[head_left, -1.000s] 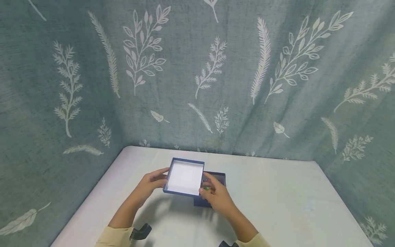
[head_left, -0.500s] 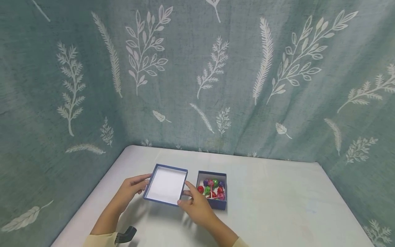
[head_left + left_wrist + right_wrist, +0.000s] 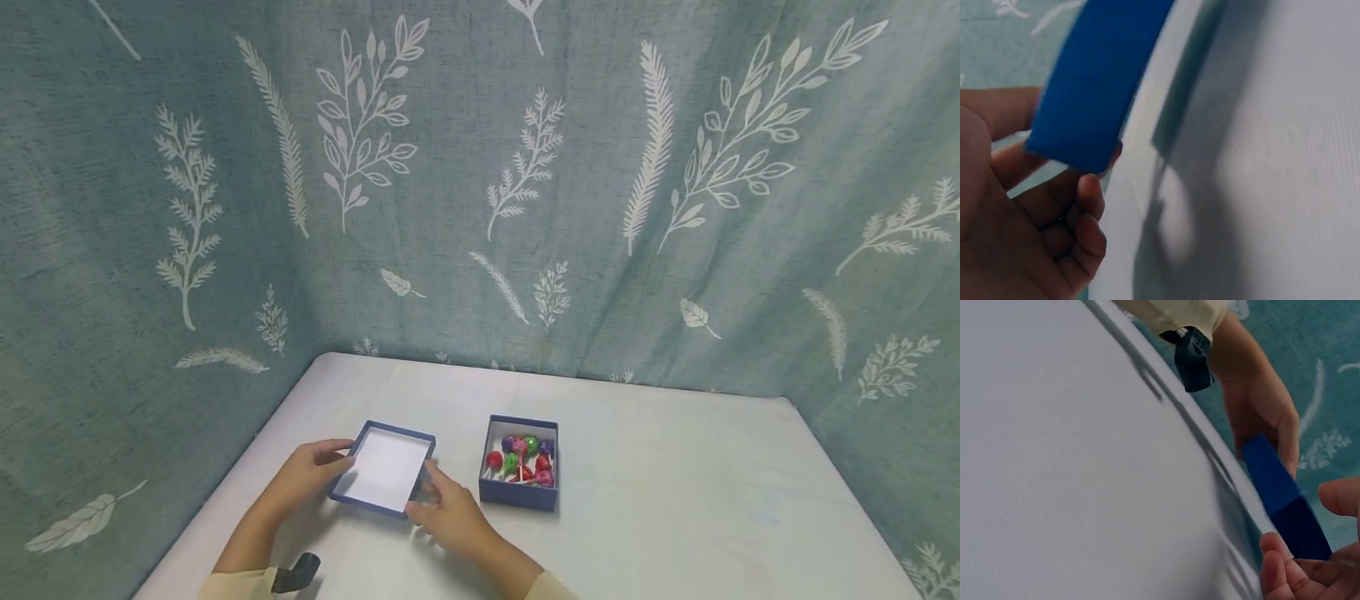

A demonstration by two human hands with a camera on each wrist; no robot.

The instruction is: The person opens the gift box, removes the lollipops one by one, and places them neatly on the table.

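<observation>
A square blue lid with a white inside faces up, left of the blue box. My left hand grips its left edge, and my right hand pinches its right edge near the front corner. In the left wrist view the lid's blue side lies between thumb and fingers, with a shadow on the table beside it. The right wrist view shows the lid between both hands, over the cloth. The open blue box holds several wrapped lollipops in red, green, purple and pink.
The box stands on a white-covered table, to the right of my right hand. A green curtain with white leaf prints rises behind and at both sides. A dark wrist device sits at my left sleeve.
Both hands have carried the lid leftward and down toward the table, away from the box. The box and its lollipops, partly covered earlier, now show fully.
</observation>
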